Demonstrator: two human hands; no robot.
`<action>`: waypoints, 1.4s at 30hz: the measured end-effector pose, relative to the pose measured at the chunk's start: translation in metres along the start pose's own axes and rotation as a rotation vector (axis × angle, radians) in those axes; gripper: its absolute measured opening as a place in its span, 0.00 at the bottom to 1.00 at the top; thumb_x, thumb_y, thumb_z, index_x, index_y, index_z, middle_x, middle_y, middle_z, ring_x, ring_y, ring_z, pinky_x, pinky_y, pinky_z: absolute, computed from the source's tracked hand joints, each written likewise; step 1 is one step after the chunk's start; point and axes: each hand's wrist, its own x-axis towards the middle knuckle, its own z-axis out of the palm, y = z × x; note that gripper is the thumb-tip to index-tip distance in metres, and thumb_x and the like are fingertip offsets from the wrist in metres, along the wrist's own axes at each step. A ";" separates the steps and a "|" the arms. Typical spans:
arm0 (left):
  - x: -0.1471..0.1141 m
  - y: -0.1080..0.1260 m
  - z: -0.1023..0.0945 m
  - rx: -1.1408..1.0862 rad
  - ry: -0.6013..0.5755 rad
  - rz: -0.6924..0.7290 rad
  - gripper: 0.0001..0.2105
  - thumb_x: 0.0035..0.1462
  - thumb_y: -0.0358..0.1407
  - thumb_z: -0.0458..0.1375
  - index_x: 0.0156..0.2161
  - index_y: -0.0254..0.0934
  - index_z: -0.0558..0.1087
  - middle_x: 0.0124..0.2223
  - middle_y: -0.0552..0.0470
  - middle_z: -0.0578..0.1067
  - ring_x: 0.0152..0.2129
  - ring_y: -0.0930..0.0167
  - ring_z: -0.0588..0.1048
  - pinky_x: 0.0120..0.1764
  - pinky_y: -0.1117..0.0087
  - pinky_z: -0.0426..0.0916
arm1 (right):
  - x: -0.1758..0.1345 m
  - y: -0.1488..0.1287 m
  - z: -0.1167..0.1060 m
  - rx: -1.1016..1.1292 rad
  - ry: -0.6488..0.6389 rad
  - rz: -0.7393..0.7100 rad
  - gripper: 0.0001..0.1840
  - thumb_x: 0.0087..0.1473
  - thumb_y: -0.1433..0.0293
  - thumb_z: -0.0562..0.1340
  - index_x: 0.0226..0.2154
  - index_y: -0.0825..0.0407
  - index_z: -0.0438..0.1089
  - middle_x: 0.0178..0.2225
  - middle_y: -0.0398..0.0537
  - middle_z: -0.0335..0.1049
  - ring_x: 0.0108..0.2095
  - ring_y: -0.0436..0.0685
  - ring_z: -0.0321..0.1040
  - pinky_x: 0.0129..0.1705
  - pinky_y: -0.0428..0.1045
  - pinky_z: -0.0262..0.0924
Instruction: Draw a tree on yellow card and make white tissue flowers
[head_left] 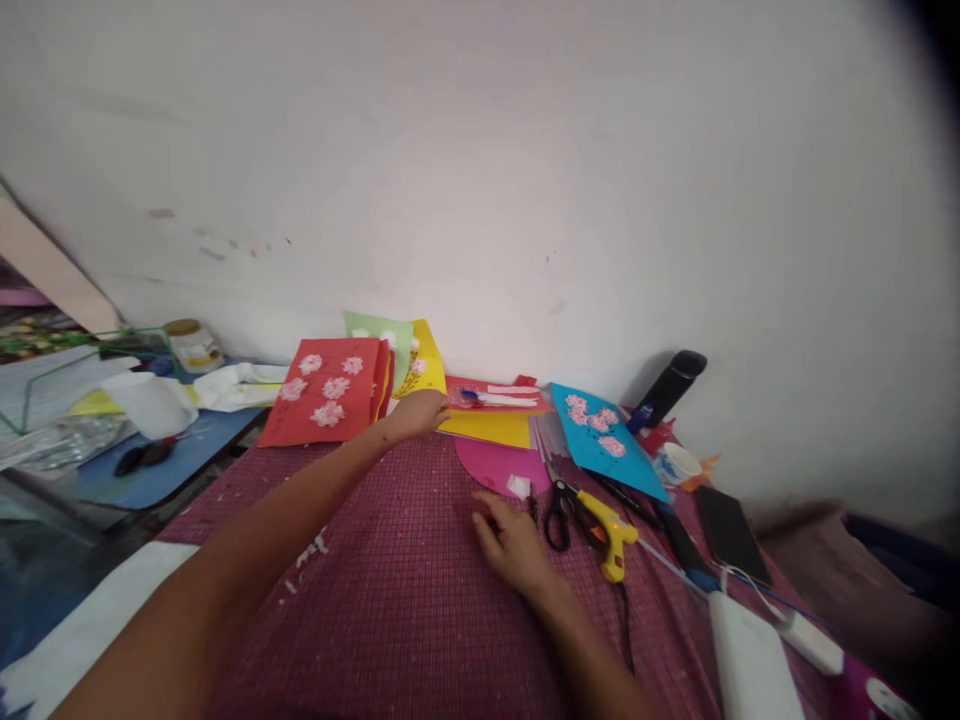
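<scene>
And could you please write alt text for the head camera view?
A person's left hand is beside flower-decorated cards on a checked tablecloth; the right hand is near scissors and a yellow glue gun, with a pale wall behind.

Left hand (420,415): at the left end of the yellow sheet (491,428); grip unclear.
Right hand (514,545): over the checked cloth (390,580), loosely curled, left of the black scissors (560,489).
Red card (315,386): left of the left hand, 5 pink-white flowers (328,413) on it.
Glue gun (615,535): yellow, beside the scissors.
</scene>
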 end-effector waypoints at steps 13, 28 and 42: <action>-0.035 0.035 -0.054 -0.015 0.080 -0.024 0.15 0.63 0.42 0.49 0.39 0.35 0.74 0.39 0.45 0.76 0.37 0.65 0.72 0.40 0.68 0.62 | 0.001 0.010 -0.002 -0.038 0.032 0.016 0.16 0.60 0.68 0.55 0.49 0.52 0.70 0.45 0.53 0.76 0.45 0.60 0.73 0.49 0.56 0.65; -0.162 0.163 -0.047 -0.294 0.209 -0.020 0.13 0.65 0.38 0.46 0.41 0.37 0.72 0.39 0.46 0.74 0.35 0.67 0.73 0.38 0.67 0.68 | -0.002 -0.059 -0.030 0.900 -0.155 0.232 0.35 0.51 0.49 0.62 0.57 0.49 0.63 0.53 0.55 0.69 0.51 0.63 0.67 0.46 0.56 0.66; -0.155 0.095 -0.001 -0.910 0.464 -0.452 0.30 0.51 0.39 0.63 0.59 0.38 0.62 0.62 0.40 0.64 0.59 0.58 0.63 0.59 0.54 0.58 | -0.006 -0.024 -0.039 1.052 0.034 0.634 0.22 0.45 0.62 0.70 0.42 0.56 0.74 0.42 0.58 0.78 0.37 0.66 0.77 0.44 0.60 0.69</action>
